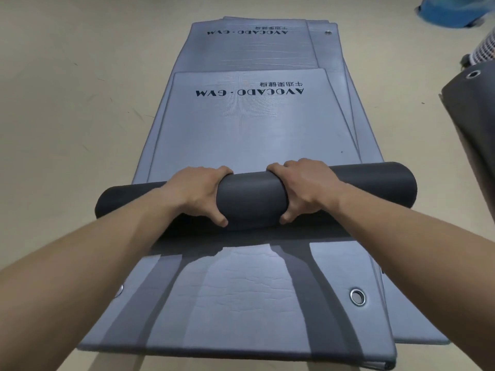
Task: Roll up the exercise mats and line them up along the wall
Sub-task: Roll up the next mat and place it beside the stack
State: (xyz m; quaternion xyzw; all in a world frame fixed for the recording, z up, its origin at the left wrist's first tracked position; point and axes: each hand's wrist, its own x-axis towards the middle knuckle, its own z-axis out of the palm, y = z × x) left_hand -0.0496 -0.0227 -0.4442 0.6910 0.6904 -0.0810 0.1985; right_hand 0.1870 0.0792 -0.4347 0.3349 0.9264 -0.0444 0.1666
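Observation:
A stack of several grey exercise mats [241, 298] printed "AVOCADO GYM" lies flat on the floor, running away from me. The top mat is partly rolled into a dark grey cylinder [251, 196] that lies across the stack at mid-frame; its flat remainder [249, 129] stretches beyond the roll. My left hand [197, 194] grips the roll left of its middle, fingers over the top and thumb underneath. My right hand [305, 188] grips it right of the middle in the same way. Both forearms reach in from the bottom corners.
Beige floor [67, 103] lies to the left of the stack. Another dark grey mat with a metal eyelet [474, 108] sits at the right edge. A blue object [455, 9] and a white mesh object [484, 49] are at the far right.

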